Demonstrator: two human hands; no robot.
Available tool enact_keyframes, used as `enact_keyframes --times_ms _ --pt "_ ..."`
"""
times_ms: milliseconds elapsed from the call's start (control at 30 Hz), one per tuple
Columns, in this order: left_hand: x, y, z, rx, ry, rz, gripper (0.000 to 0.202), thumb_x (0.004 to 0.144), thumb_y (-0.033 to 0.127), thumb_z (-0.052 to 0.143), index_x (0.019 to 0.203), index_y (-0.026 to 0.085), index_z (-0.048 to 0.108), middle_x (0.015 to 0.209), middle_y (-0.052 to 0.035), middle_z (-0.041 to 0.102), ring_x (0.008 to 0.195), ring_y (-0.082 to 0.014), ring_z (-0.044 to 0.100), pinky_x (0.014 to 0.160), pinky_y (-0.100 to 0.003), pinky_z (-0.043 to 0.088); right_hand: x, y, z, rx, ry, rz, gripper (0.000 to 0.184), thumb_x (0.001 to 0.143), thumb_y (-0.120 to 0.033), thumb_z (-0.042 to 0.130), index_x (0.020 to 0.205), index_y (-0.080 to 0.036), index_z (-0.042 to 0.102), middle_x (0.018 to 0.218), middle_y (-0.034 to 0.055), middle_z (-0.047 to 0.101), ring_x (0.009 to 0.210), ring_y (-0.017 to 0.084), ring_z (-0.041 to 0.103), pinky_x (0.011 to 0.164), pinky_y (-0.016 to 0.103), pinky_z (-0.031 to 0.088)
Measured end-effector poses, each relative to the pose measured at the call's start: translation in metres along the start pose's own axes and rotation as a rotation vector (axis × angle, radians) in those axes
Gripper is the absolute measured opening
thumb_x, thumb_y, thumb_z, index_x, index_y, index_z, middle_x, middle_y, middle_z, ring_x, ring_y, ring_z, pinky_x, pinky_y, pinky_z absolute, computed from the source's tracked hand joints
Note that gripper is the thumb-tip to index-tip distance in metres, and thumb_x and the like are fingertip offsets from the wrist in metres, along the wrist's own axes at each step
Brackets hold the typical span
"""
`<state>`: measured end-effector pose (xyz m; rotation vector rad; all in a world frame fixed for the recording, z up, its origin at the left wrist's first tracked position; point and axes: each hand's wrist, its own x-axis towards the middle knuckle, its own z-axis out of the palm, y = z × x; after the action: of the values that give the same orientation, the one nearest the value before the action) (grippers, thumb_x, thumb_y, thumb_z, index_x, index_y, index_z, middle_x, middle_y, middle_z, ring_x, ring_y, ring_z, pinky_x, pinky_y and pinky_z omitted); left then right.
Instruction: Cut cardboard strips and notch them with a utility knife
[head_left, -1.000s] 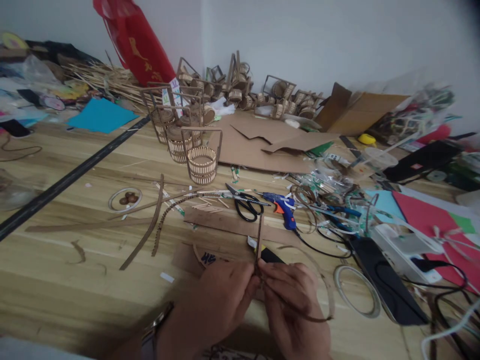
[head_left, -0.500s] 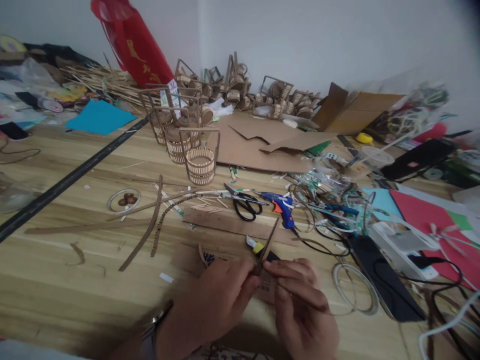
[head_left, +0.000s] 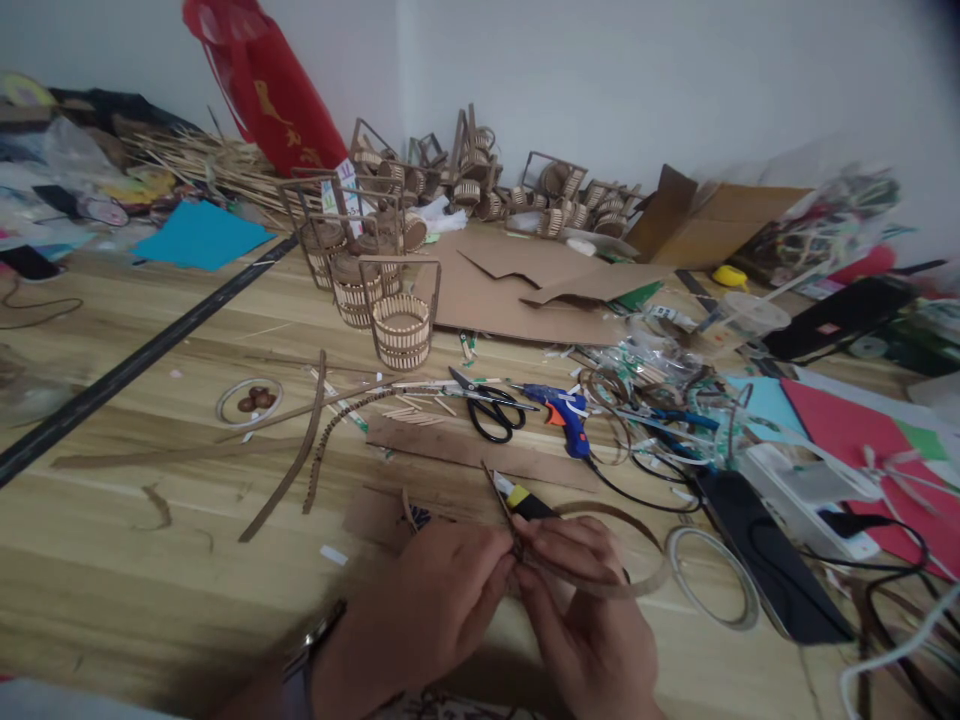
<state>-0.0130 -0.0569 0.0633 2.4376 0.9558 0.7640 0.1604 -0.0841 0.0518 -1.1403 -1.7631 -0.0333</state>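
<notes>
Both hands meet at the front middle, pinching a thin brown strip (head_left: 626,588) between their fingertips. The strip's short end sticks up from the pinch, and its long part curls in a loop past my right hand (head_left: 592,620). My left hand (head_left: 442,575), with a watch on the wrist, is closed on the strip from the other side. Just beyond the fingers lies a yellow and black utility knife (head_left: 521,497), partly covered by the strip. A piece of cardboard (head_left: 371,512) is under the hands. What the fingertips press on is mostly hidden.
Black-handled scissors (head_left: 495,415) and a blue hot glue gun (head_left: 571,425) lie beyond the hands. A small slatted basket (head_left: 401,330) stands farther back. At right are a tape ring (head_left: 712,580), a phone (head_left: 772,560) and a power strip (head_left: 806,500). Brown strips (head_left: 289,485) lie at left.
The strip's upright end has swung from leaning right to leaning left. Its long part now bows out in a wide loop at right. My right hand has turned and shifted slightly left.
</notes>
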Motion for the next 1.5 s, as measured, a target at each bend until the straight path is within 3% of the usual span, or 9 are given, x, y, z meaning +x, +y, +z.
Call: enact_keyframes --times_ms 400,667,1000,1267,1500 --pt "0.0 -0.004 0.004 -0.035 -0.028 0.017 0.027 0.105 0.02 0.027 0.099 0.021 0.054 0.085 -0.0026 0.065 0.079 -0.019 0.064 0.071 -0.029 0.05 -0.016 0.008 0.004 0.204 -0.014 0.136 0.028 0.088 -0.014 0.066 0.113 -0.025 0.062 0.095 0.0055 0.074 0.088 0.022 0.068 0.077 0.042 0.055" --pt "0.007 -0.003 -0.003 0.049 -0.083 0.069 0.028 0.104 0.02 0.032 0.093 0.018 0.058 0.084 -0.0049 0.066 0.078 -0.0205 0.062 0.069 -0.031 0.05 -0.011 0.009 0.003 0.243 0.003 0.172 0.026 0.086 -0.011 0.068 0.108 -0.024 0.065 0.088 0.0038 0.072 0.086 0.02 0.067 0.076 0.035 0.056" --pt "0.008 -0.002 -0.004 0.066 -0.004 0.106 0.038 0.107 0.025 0.024 0.091 0.018 0.057 0.08 -0.0036 0.065 0.074 -0.019 0.062 0.065 -0.029 0.048 -0.005 0.006 0.004 0.318 -0.006 0.27 0.02 0.088 -0.014 0.066 0.102 -0.028 0.065 0.082 0.0015 0.074 0.077 0.02 0.069 0.071 0.036 0.054" --pt "0.007 -0.001 0.0 0.094 0.069 0.079 0.039 0.108 0.027 0.022 0.087 0.019 0.054 0.076 -0.0022 0.064 0.069 -0.0182 0.062 0.061 -0.029 0.045 -0.01 0.009 0.005 0.252 -0.025 0.167 0.039 0.084 -0.005 0.063 0.115 -0.027 0.058 0.094 0.003 0.071 0.087 0.021 0.067 0.077 0.04 0.053" --pt "0.006 0.001 0.001 0.118 0.05 0.082 0.039 0.108 0.027 0.021 0.086 0.02 0.052 0.073 -0.0014 0.063 0.065 -0.0183 0.061 0.058 -0.029 0.041 -0.004 0.003 0.001 0.014 -0.02 0.036 0.026 0.086 -0.009 0.062 0.106 -0.024 0.06 0.084 0.0 0.072 0.074 0.018 0.07 0.079 0.039 0.052"
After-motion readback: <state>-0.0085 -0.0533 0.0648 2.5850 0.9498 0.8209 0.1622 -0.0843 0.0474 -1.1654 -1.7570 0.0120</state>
